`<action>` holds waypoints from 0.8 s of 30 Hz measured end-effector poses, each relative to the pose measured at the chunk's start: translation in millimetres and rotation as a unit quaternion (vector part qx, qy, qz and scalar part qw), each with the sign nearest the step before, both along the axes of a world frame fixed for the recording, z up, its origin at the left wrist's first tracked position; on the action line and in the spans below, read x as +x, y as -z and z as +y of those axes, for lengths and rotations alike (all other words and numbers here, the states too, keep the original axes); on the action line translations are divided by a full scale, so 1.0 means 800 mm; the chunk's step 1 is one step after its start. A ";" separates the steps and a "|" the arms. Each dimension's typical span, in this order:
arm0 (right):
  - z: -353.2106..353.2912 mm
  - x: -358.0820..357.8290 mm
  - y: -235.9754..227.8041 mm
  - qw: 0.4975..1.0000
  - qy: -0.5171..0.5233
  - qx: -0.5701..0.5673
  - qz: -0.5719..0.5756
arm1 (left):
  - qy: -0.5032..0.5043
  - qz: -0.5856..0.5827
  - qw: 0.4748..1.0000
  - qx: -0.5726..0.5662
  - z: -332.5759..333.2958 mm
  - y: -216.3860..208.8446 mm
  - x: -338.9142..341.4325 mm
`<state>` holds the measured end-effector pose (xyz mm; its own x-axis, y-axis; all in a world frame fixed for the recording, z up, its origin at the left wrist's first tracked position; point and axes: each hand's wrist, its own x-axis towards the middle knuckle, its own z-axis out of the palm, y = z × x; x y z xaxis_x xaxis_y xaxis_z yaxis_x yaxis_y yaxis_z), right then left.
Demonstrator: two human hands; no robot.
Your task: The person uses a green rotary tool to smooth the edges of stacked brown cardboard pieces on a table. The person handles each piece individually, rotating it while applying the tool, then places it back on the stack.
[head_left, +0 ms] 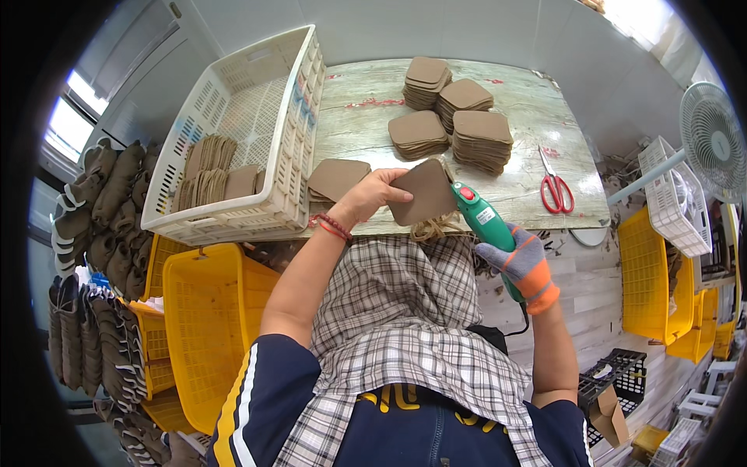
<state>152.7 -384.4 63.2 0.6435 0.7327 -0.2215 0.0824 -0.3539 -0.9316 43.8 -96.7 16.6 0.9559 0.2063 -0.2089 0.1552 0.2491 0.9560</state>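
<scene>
My bare left hand (373, 194) pinches a brown square pad with rounded corners (426, 193) above the table's near edge. In my right hand (523, 266), gloved in grey and orange, is a green corded handheld power tool (489, 221) with a red button. The tool's tip meets the pad's right edge; whether it touches cannot be made out. Just left of the held pad, a low pile of similar pads (336, 179) lies partly behind my left hand. Pale stringy scraps (433, 228) hang below the pad at the table edge.
Several pad stacks (481, 138) stand farther back on the table (350, 101). Red-handled scissors (555, 191) lie at the right. A white crate (292, 132) with more pads sits at the left. Yellow bins (204, 327) flank me, and a fan (712, 140) stands at far right.
</scene>
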 end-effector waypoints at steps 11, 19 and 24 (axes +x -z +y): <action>0.001 0.007 0.004 0.998 -0.030 0.032 0.044 | 0.021 0.025 0.989 0.147 0.001 -0.019 -0.009; -0.008 0.008 0.000 0.990 -0.054 0.038 0.123 | -0.117 -0.033 0.993 -0.004 0.007 -0.035 -0.015; -0.008 0.009 0.003 0.991 -0.080 0.032 0.107 | -0.094 -0.019 0.995 -0.008 0.008 -0.049 -0.016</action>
